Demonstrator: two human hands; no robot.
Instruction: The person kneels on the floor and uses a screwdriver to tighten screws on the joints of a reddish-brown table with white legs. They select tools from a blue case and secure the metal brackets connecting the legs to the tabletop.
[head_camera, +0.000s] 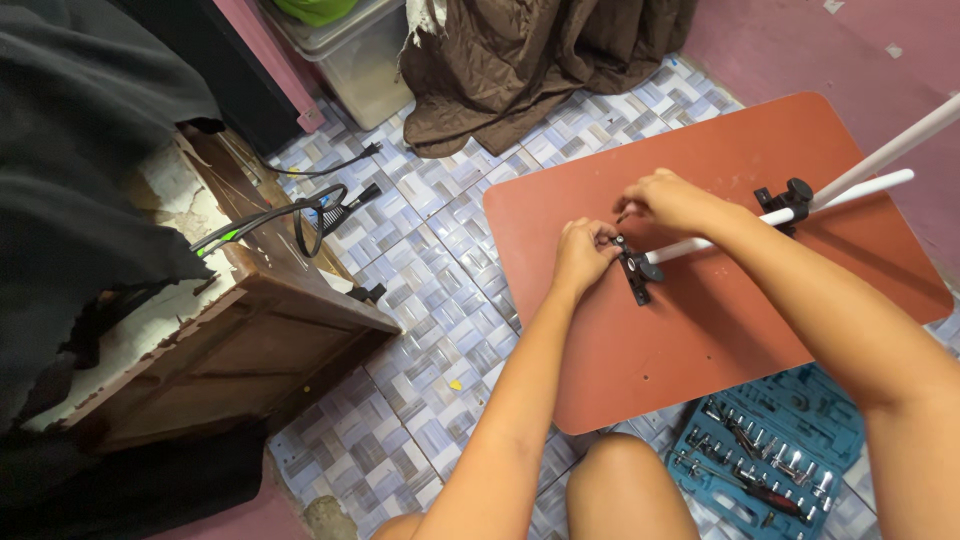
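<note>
A reddish-brown board (720, 340) lies flat on the tiled floor. On it rests a white tube (860, 190) that runs through two black brackets, one near (640, 275) and one farther right (790, 200). My left hand (583, 255) pinches a small part at the top of the near bracket. My right hand (672, 203) sits just above it, fingers curled at the tube's end beside the same bracket. What the fingertips hold is too small to make out.
An open blue socket-tool case (775, 450) lies by my knee (625, 485). A worn wooden cabinet (250, 330) with black cables (310, 215) stands at left. Brown cloth (520, 60) and a clear plastic bin (365, 55) sit at the back. A second white tube (905, 140) crosses the right.
</note>
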